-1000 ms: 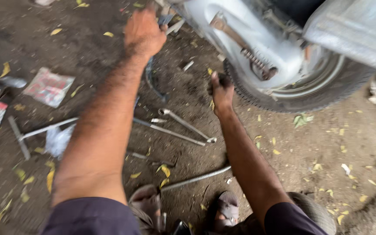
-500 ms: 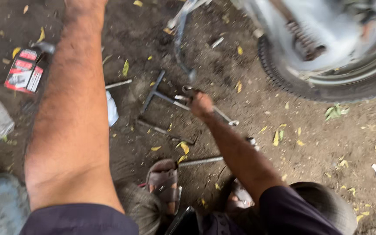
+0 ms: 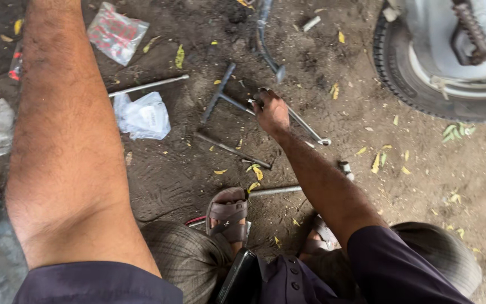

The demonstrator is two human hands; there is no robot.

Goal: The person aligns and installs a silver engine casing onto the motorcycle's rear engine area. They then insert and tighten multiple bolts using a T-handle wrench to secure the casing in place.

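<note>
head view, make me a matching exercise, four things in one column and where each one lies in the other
Things:
1. right hand
2. tyre
3. clear plastic bag
4. brown sandal

Places:
a. top right corner
b. bottom centre, on a foot
c. on the T-handled wrench, centre
d. on the dirt just right of the left forearm

Pairs: 1-c, 2-a, 3-d, 4-b

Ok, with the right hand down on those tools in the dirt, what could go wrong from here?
The right hand rests on the T-handle wrench where it overlaps a spanner, so the wrong tool may lift or snag. Loose rods lie just ahead of the sandals, a likely trip or roll. The left hand is out of frame, so its hold can't be checked.
</note>
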